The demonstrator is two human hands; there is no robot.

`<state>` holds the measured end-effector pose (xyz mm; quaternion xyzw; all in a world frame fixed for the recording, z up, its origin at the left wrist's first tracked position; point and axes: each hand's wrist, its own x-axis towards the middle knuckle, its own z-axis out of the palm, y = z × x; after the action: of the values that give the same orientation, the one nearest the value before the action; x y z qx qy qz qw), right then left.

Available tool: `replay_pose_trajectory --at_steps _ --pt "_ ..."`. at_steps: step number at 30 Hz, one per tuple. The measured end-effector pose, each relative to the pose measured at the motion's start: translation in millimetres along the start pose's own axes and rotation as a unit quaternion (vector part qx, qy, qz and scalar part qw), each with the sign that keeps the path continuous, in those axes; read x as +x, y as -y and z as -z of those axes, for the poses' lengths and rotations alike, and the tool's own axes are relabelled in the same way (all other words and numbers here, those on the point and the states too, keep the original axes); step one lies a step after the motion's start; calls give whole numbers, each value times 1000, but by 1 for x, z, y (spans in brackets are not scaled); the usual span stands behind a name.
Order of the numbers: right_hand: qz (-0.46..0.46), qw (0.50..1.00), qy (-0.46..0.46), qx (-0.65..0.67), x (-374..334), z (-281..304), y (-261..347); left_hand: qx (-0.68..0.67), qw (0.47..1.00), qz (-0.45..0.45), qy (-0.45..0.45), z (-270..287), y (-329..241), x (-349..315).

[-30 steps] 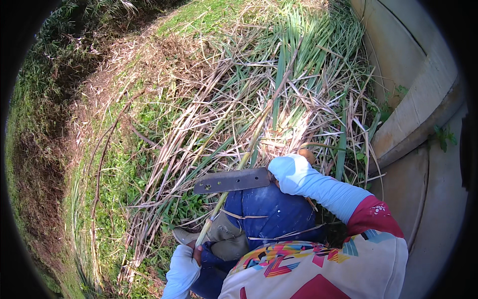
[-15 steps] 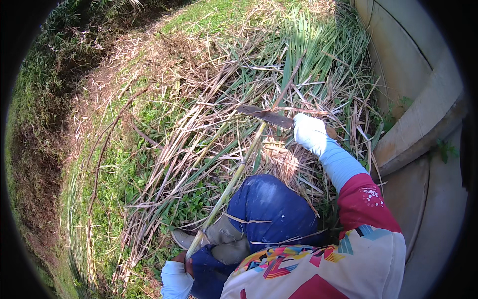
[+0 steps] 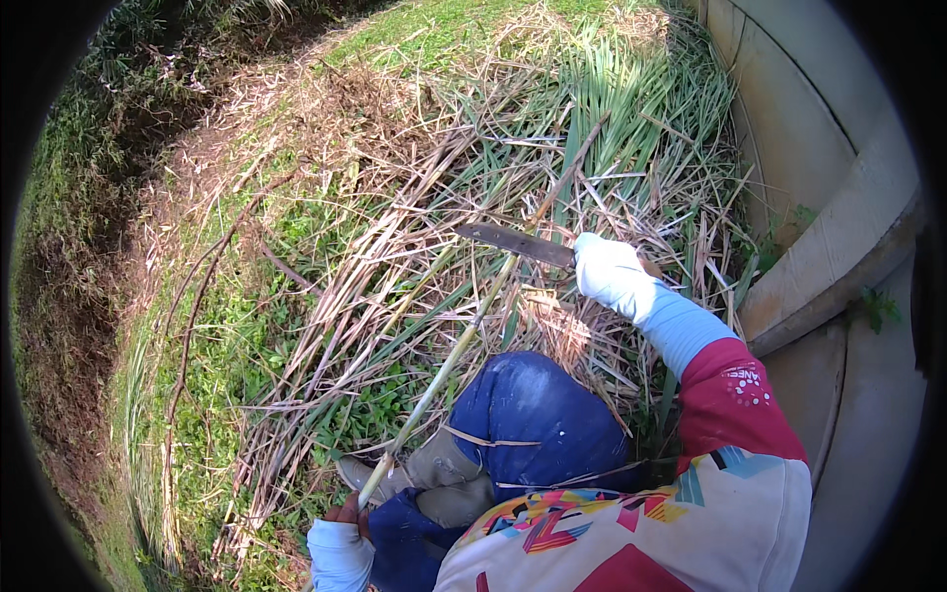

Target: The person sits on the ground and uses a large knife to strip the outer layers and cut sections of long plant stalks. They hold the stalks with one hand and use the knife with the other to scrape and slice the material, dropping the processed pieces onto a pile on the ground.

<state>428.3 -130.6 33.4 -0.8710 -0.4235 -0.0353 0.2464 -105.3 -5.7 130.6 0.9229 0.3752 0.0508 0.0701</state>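
My right hand (image 3: 612,274), in a white glove or sleeve end, is closed round the handle of a machete (image 3: 518,243). The dark blade points left, across the upper end of a long yellow-green cane stalk (image 3: 444,370). They seem to meet there, though I cannot tell how deep the edge sits. At the lower left, the fingers of my left hand (image 3: 345,533) are wrapped round the stalk's lower part. The stalk slants up and to the right, past my bent knee in blue trousers (image 3: 543,409) and my grey boot (image 3: 434,469).
Dry stalks and leaves (image 3: 335,340) lie over low green plants. Cut green leaves (image 3: 631,109) are heaped at the upper right. A pale wall (image 3: 789,109) with a sloping buttress (image 3: 838,252) stands close on the right. A thin brown branch (image 3: 212,281) lies at left.
The machete has moved slightly down and left, its blade turned to show differently. My left hand and the cane stalk have shifted a little to the left.
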Motion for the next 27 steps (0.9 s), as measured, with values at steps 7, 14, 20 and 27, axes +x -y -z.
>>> replay_pose_trajectory --at_steps 7,14,20,27 --pt "126 977 142 -94 -14 -10 12 75 996 -36 -10 18 20 -25" --pt "-86 978 136 -135 17 30 -28 70 988 -88 -104 3 50 -40" --pt "86 964 246 -56 -50 8 55 11 997 -45 -58 5 40 -37" --pt "-271 959 76 -18 -12 -47 -61 -147 980 73 111 37 11 -40"
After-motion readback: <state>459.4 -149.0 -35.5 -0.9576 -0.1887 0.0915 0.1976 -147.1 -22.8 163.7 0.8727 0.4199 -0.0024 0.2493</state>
